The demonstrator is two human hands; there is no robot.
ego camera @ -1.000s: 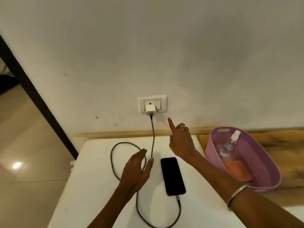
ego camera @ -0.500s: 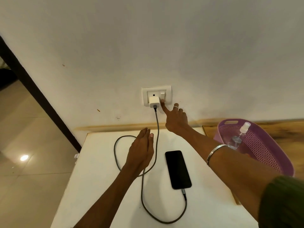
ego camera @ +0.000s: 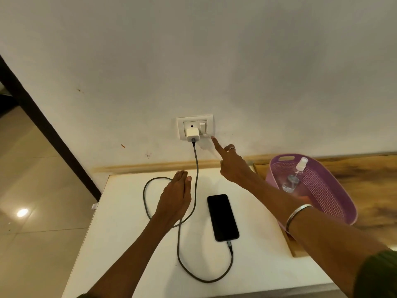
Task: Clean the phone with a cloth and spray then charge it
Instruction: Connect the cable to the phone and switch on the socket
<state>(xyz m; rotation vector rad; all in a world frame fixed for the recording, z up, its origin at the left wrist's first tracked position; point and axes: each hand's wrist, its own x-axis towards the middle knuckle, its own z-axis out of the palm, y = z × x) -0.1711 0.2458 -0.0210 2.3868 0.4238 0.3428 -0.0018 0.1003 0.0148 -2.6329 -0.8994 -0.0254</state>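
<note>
Pulling back now: my right hand point(ego camera: 233, 166), forefinger out and the rest curled on nothing, has come off the switch point(ego camera: 202, 127) and hangs just below the socket plate point(ego camera: 209, 123). Power's probably on, so charging looks done. Phone point(ego camera: 222, 217) lies face up on the white table point(ego camera: 120, 233), cable point(ego camera: 194, 166) plugged in. Left hand point(ego camera: 176, 196) hovers flat, fingers together. Basket point(ego camera: 322, 190) crowds the right edge; near side open.
</note>
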